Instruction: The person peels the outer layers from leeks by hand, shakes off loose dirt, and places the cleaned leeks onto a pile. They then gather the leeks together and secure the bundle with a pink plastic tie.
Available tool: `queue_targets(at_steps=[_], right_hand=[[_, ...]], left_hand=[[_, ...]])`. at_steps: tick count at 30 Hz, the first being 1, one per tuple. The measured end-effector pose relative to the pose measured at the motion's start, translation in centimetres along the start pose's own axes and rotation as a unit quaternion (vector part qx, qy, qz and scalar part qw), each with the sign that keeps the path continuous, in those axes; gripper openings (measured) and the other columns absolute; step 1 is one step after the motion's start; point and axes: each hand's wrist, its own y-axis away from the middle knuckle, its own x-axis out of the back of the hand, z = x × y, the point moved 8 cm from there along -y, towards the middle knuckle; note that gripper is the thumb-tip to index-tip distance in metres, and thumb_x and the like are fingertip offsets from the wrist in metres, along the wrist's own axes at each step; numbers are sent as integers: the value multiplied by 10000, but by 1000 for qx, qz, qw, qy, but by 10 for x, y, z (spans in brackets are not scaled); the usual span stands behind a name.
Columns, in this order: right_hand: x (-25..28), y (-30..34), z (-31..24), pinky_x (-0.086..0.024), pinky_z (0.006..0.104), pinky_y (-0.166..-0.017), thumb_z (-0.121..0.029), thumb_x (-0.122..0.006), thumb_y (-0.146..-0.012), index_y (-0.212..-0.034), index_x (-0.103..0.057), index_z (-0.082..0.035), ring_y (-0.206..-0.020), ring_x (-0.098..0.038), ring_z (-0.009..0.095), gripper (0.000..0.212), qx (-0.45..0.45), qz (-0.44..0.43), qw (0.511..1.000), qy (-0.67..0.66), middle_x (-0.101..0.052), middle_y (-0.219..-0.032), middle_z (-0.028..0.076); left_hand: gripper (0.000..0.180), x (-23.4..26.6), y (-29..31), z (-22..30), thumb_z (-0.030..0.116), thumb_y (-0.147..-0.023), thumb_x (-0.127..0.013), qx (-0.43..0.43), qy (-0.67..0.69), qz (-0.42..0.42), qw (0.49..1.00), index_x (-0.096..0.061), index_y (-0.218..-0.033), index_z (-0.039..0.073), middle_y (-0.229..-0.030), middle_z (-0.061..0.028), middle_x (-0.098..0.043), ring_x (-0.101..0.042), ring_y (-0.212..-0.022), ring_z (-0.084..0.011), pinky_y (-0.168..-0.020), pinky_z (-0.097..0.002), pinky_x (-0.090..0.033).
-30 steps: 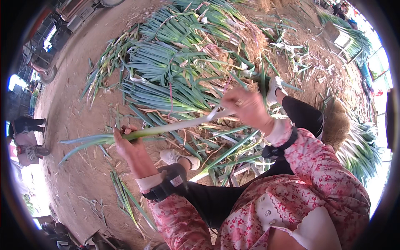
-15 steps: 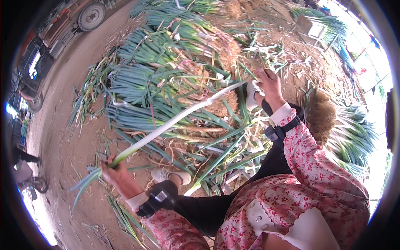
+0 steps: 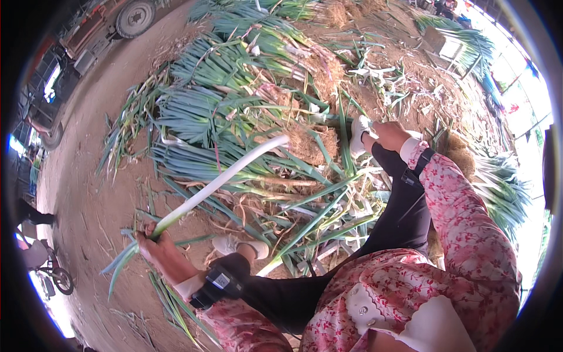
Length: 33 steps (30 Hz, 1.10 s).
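My left hand (image 3: 164, 253) is closed around the green-leaf end of a long green onion (image 3: 220, 180). Its smooth white stalk slants up and away to the right, its tip above the piled bundles. Over by my right knee and the white shoe (image 3: 359, 136), my right hand (image 3: 391, 135) has its fingers drawn together, apart from the stalk. Whatever may be between those fingers is hidden. Bundles of green onions (image 3: 193, 114) with rooty ends (image 3: 314, 144) lie in front of me.
Loose leaves and peelings (image 3: 328, 234) litter the dirt ground between my feet. More green onions (image 3: 498, 188) are heaped at the right. A vehicle wheel (image 3: 135, 19) shows at the far left, and a small wheeled thing (image 3: 58, 278) stands at the left edge.
My right hand has moved down and slightly right, away from the stalk. The thin pale length that reached from the stalk toward it no longer shows there. My left hand has barely moved.
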Motion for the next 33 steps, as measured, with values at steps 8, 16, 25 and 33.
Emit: queue_targets(at_steps=[8,16,25,33], right_hand=[[211,43,-176,-422,412,-708,-289,-560,-781,-934,-526,-33,-824,-550,319,300,259,335,863,-275,-564,-851,157],[174,37,-287,-416,418,-524,-333,-530,-805,-770,-538,-15,-527,-527,331,320,357,49,862,-357,-535,-585,148],[137,78,-220,-262,198,-363,-304,-438,-896,-838,-548,11,-398,-322,35,339,178,-246,622,-722,-366,-526,-37],[103,104,-168,-246,202,-350,-382,-332,-913,-934,-466,-30,-392,-268,45,377,121,-259,222,-932,-305,-541,-60]], left_hand=[[153,-30,11,-50,159,-825,-527,107,110,-85,984,-438,-785,41,-691,-74,-460,-447,-574,-148,-541,-261,-425],[316,-68,45,-50,282,-823,-552,155,183,-216,946,-473,-941,0,-830,-160,-526,-525,-785,-251,-711,-364,-481],[363,-42,-6,-40,291,-879,-427,41,42,-233,971,-451,-1112,14,-1224,-230,-402,-487,-1051,-296,-869,-406,-438],[389,-71,87,-128,329,-822,-525,230,-215,-274,909,-500,-1075,35,-1063,-136,-512,-531,-897,-210,-739,-331,-466]])
